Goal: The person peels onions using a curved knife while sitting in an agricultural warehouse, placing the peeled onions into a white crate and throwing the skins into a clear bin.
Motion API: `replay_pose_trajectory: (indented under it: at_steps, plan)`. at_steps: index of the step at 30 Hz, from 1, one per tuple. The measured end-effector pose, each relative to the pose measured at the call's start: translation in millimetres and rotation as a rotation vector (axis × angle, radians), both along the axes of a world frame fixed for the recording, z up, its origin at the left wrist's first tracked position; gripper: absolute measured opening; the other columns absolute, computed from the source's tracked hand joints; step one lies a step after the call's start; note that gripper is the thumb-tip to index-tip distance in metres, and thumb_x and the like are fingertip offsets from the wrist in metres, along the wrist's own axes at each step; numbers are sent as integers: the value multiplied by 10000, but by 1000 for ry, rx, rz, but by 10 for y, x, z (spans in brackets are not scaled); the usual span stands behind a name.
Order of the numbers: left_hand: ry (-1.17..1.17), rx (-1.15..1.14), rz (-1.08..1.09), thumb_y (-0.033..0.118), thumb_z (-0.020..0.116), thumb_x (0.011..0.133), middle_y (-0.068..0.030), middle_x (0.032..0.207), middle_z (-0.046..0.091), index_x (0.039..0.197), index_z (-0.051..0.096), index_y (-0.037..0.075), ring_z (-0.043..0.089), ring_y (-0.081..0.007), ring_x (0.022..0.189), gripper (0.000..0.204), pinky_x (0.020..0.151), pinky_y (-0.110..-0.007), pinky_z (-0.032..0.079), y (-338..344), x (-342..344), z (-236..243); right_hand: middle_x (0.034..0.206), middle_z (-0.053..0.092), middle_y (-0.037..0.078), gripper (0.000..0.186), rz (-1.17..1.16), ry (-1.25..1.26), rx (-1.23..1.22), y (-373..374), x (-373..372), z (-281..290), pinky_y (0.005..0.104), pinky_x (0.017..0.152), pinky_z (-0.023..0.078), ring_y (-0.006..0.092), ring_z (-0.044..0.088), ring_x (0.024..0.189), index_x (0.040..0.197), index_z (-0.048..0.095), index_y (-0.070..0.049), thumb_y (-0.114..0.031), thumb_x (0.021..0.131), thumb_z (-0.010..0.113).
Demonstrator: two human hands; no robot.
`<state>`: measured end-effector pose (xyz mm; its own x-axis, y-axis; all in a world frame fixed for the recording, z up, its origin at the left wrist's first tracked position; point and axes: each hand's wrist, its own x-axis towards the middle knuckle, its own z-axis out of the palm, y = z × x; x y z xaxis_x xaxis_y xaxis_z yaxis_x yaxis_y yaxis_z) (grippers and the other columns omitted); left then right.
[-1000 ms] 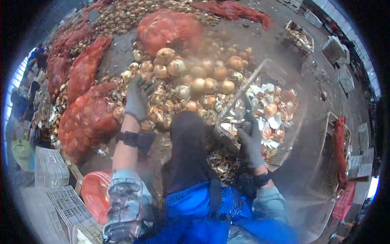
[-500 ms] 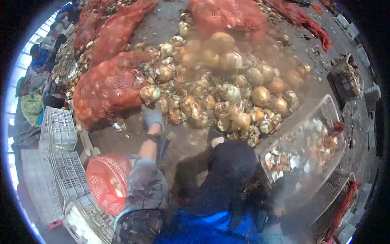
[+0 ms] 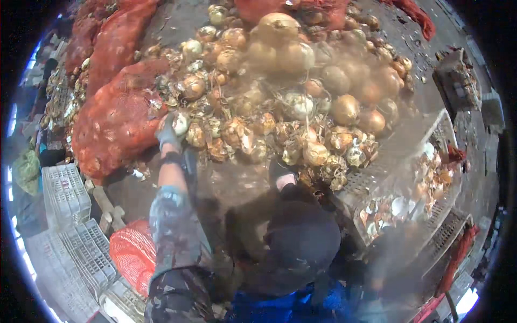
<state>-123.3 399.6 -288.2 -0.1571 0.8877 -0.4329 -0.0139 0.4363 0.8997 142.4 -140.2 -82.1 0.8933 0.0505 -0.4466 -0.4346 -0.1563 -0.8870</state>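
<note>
My left hand, in a grey glove, reaches to the near left edge of a big heap of onions. Its fingers are closed around a pale onion, which shows on their right side. Just left of the hand bulges a full red mesh sack. My right arm is only a hazy smear at the lower right, near a crate of peelings. The fingers of my right hand cannot be made out there.
Pale plastic crates stand at the left, beside a smaller red mesh bag. A crate of debris sits at the far right. My dark-clad knee is in the lower middle. Haze blurs parts of the view.
The view has shifted, and heap and sack appear farther left. My left hand stays beside the sack; the onion now sits right of its fingers rather than above them. The right arm remains blurred.
</note>
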Motion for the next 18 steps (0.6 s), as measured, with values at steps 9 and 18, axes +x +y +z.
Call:
replay_pose_trajectory:
  at_steps: [9, 18]
  plan:
    - [-681, -108, -366, 423, 499, 886, -86, 1189, 558, 1244, 477, 71, 559, -233, 1060, 502, 898, -384, 479, -1462, 166, 823, 864, 507, 20, 403, 50, -191, -70, 90, -8, -107, 250, 473, 380, 96, 431, 519, 1225, 444, -34, -115, 845, 551]
    - [-486, 271, -811, 102, 701, 696, -97, 1170, 507, 1346, 322, 111, 550, -192, 1004, 752, 836, -328, 496, -2297, 977, 2988, 926, 530, 0, 594, 463, -343, 112, 478, -284, 440, 211, 551, 414, 55, 466, 641, 1356, 348, -63, -119, 827, 611]
